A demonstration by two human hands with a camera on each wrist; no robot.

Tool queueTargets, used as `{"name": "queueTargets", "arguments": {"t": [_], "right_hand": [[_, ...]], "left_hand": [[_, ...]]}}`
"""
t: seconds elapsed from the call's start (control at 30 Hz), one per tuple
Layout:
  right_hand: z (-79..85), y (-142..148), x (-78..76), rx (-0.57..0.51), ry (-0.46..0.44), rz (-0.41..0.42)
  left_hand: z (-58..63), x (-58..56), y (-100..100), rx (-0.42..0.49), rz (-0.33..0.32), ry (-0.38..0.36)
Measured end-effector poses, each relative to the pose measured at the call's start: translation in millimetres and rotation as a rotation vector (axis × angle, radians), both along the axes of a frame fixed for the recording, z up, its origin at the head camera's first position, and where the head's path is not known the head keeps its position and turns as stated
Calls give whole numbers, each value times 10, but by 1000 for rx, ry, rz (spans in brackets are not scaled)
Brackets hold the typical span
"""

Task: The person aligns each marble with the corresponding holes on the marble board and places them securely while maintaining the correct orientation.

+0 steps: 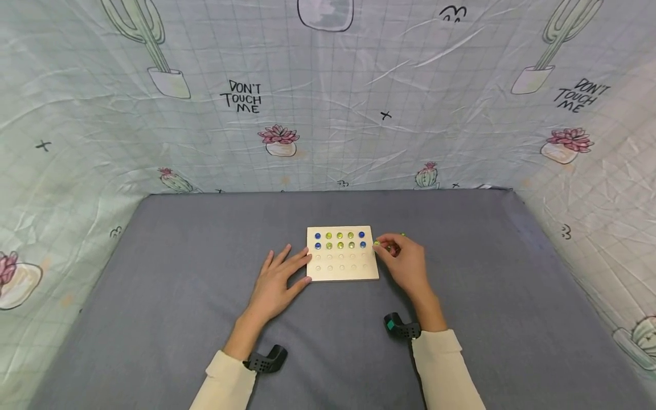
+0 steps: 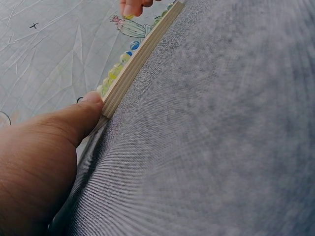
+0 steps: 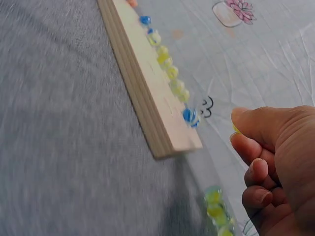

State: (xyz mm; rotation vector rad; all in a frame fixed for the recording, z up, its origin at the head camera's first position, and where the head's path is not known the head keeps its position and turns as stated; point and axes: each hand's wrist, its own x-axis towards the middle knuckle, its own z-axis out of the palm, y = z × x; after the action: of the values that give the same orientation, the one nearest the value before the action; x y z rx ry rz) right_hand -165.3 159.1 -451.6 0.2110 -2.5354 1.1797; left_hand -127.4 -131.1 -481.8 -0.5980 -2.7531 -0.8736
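A pale wooden board [image 1: 342, 275] with rows of round hollows lies mid-table. Its two back rows hold marbles, blue ones [image 1: 318, 236] at the ends and yellow-green ones [image 1: 340, 245] between. The two front rows show bare hollows. My left hand [image 1: 274, 287] rests at the board's left side, fingers spread and fairly straight, fingertips and thumb touching its edge. Just beyond the right edge, my right hand [image 1: 407, 265] pinches a yellow-green marble [image 1: 377, 243] between thumb and forefinger. In the right wrist view that marble is mostly hidden by the thumb.
More yellow-green marbles [image 3: 215, 211] lie on the cloth right of the board, partly hidden behind my right hand in the head view. Grey cloth [image 1: 220, 245] covers the table. A printed curtain [image 1: 338, 154] hangs at the back and sides.
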Motion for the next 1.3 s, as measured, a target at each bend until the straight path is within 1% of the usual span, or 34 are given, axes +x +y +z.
{"name": "queueTargets", "arguments": {"t": [0.2, 0.47, 0.87, 1.3], "right_hand": [[6, -136, -30, -21, -13, 30], [0, -327, -26, -61, -23, 67], [-43, -586, -25, -65, -19, 134], [-82, -791, -65, -22, -4, 207]], "left_hand": [[-7, -1, -2, -2, 5, -3], [-23, 10, -2, -11, 8, -7], [-40, 17, 11, -15, 16, -8], [-39, -17, 9, -17, 14, 8]]}}
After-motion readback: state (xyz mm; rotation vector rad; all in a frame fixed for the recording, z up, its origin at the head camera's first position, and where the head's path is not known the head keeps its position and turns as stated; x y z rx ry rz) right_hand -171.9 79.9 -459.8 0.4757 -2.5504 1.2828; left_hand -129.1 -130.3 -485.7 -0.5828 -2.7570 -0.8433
